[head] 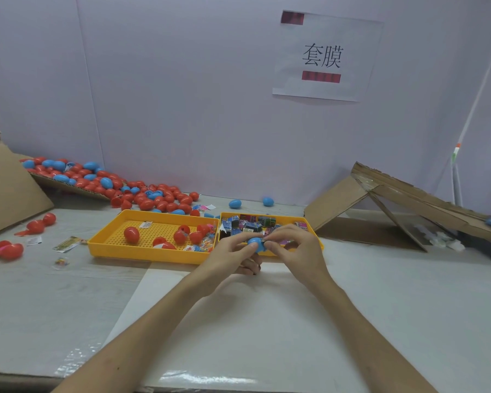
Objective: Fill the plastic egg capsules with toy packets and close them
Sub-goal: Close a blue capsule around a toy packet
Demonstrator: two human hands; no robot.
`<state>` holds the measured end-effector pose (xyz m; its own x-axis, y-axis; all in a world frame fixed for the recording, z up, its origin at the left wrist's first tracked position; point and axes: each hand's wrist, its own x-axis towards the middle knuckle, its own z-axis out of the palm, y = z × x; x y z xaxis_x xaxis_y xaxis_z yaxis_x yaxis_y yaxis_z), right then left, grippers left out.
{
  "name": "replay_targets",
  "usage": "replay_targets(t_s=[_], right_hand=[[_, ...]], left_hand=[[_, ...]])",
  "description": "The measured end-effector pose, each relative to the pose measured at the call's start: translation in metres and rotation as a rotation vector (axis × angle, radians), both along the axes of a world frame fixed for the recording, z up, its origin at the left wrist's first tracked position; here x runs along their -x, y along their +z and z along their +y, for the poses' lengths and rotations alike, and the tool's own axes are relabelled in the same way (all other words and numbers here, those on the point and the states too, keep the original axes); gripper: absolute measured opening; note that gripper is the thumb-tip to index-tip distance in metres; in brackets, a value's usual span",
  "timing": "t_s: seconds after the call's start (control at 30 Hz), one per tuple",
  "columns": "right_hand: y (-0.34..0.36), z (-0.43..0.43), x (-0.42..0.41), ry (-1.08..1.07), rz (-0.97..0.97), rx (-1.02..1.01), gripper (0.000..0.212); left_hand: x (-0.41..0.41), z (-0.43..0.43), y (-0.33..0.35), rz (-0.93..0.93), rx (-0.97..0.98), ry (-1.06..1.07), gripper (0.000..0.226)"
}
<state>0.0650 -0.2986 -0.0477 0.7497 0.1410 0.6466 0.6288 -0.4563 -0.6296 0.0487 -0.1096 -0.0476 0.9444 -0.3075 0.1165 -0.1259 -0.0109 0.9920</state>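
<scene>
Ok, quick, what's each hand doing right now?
Left hand: gripping the blue egg.
Right hand: pinching the same egg from the other side.

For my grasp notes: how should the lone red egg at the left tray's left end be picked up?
Probably pinch the red egg across its middle from above: it lies apart on the yellow tray's perforated floor with free space either side, while the raised walls hinder a low sideways approach.
</scene>
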Motion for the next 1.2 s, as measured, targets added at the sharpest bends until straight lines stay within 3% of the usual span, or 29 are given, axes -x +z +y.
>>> replay_targets(t_s=[1.2], right_hand=[[-0.0002, 0.0013, -0.0006, 0.068, 0.118, -0.128, 0.013]], left_hand=[[-0.0042, 0.0003, 0.0032, 0.021, -0.005, 0.032, 0.022]])
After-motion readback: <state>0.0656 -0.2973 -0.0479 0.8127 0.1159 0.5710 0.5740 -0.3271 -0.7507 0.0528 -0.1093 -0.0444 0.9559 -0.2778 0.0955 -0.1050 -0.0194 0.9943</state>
